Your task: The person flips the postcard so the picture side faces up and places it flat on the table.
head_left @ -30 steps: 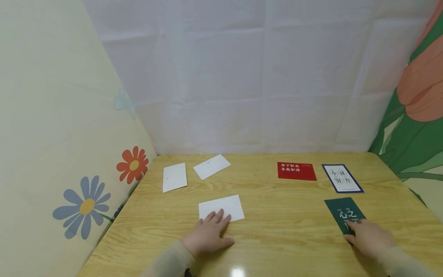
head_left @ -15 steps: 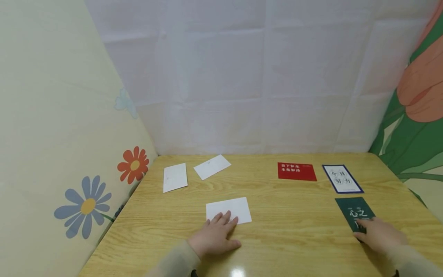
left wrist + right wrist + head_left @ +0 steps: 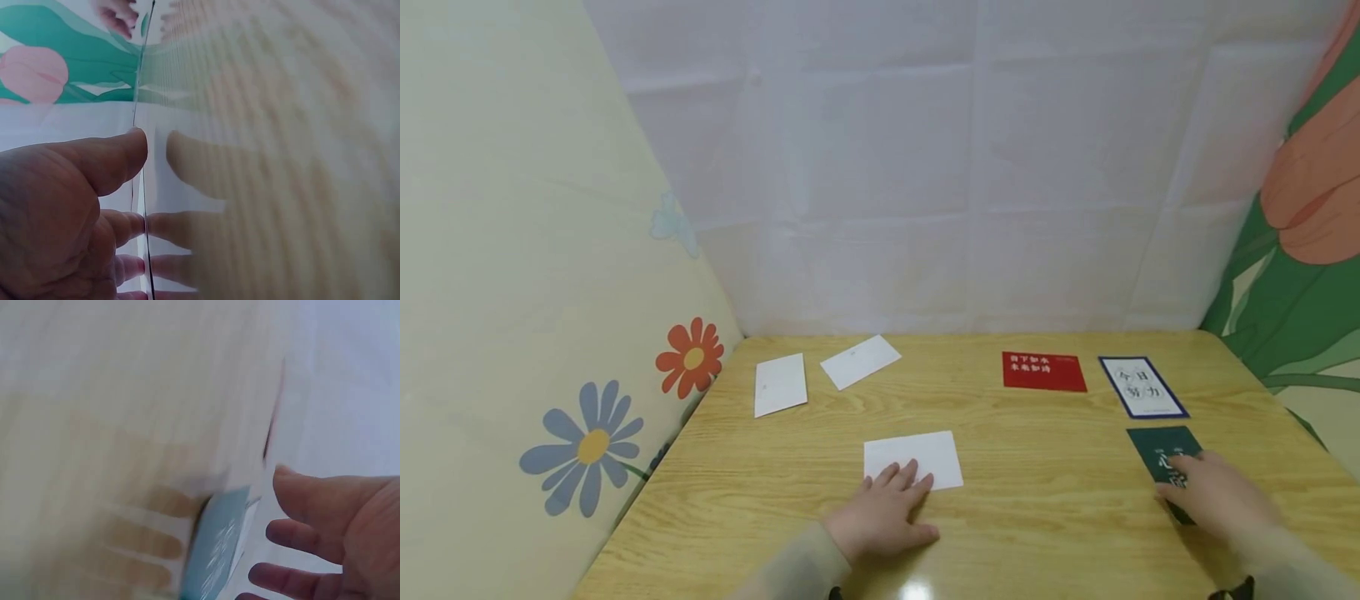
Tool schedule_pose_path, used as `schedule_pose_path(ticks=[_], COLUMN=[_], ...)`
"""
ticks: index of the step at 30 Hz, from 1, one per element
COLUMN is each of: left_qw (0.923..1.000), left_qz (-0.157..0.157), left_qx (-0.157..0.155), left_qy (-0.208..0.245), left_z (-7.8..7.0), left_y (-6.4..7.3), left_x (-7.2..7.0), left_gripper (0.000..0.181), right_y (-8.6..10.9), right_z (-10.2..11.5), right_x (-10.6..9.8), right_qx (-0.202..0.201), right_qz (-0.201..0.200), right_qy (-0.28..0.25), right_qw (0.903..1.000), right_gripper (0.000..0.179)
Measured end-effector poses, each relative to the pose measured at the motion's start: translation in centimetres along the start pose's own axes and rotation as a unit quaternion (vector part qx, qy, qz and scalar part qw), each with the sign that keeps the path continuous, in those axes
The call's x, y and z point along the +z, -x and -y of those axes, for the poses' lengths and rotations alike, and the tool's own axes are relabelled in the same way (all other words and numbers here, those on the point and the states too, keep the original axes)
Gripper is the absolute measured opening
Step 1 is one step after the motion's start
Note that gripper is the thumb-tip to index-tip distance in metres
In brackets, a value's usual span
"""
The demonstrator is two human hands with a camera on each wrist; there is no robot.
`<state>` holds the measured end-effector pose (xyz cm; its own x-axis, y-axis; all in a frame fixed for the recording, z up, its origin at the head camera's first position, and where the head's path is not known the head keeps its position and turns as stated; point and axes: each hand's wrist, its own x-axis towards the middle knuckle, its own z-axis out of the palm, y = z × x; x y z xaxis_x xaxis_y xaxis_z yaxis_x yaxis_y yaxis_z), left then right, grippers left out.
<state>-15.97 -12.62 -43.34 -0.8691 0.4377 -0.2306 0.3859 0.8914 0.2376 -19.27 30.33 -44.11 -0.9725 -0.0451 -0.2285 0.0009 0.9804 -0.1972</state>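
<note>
In the head view my left hand [image 3: 886,512] lies with spread fingers, its fingertips on the near edge of a blank white card [image 3: 917,458] on the table. The left wrist view shows its thumb and fingers [image 3: 128,225] straight, with their reflections on the glossy tabletop. My right hand [image 3: 1221,496] is over the lower right part of a dark green card [image 3: 1150,446] with white characters, hiding some of them. In the right wrist view a gap shows between the relaxed fingers [image 3: 294,579] and the green card [image 3: 219,540], so the hand appears raised off it.
Two white cards, one upright [image 3: 780,385] and one slanted [image 3: 860,362], lie at the back left of the wooden table [image 3: 1000,533]. A red card [image 3: 1043,372] and a blue-bordered card [image 3: 1143,387] lie at the back right. Fabric backdrops [image 3: 880,167] enclose the table.
The white card has slid rightward under my left hand. The green card moved right with my right hand, then stopped; the right hand has since come slightly up off it.
</note>
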Motion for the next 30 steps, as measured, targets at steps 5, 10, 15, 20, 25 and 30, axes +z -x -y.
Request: schedule_pose_path(ticks=[5,10,15,20,25,30], left_qw=[1.0000,0.9998,0.9997,0.9995,0.9994,0.9993], left_qz=[0.002,0.002,0.006,0.008,0.008,0.007], left_qx=[0.008,0.020,0.023,0.029,0.027,0.027], left_qy=[-0.005,-0.010,-0.011,-0.014,-0.021,-0.026], left_z=[-0.9,-1.8,-2.5,-3.1,-3.8,-4.2], left_y=[-0.2,-0.5,-0.8,-1.0,-0.8,-0.7], left_x=[0.1,0.3,0.7,1.0,0.9,0.8], left_gripper=[0.075,0.075,0.075,0.073,0.074,0.073], right_y=[-0.4,-0.9,-1.9,-2.6,-3.1,-3.7], right_z=[2.7,5.4,7.9,10.2,12.2,14.2], right_x=[-0.6,-0.4,0.3,1.0,1.4,1.8], right_qx=[-0.019,-0.040,-0.071,-0.103,-0.119,-0.119], right_qz=[-0.007,-0.004,0.000,-0.009,-0.012,-0.002], right_qy=[-0.042,-0.098,-0.144,-0.170,-0.193,-0.220], right_qw=[0.9989,0.9943,0.9871,0.9799,0.9739,0.9683], right_gripper=[0.062,0.057,0.053,0.049,0.046,0.042])
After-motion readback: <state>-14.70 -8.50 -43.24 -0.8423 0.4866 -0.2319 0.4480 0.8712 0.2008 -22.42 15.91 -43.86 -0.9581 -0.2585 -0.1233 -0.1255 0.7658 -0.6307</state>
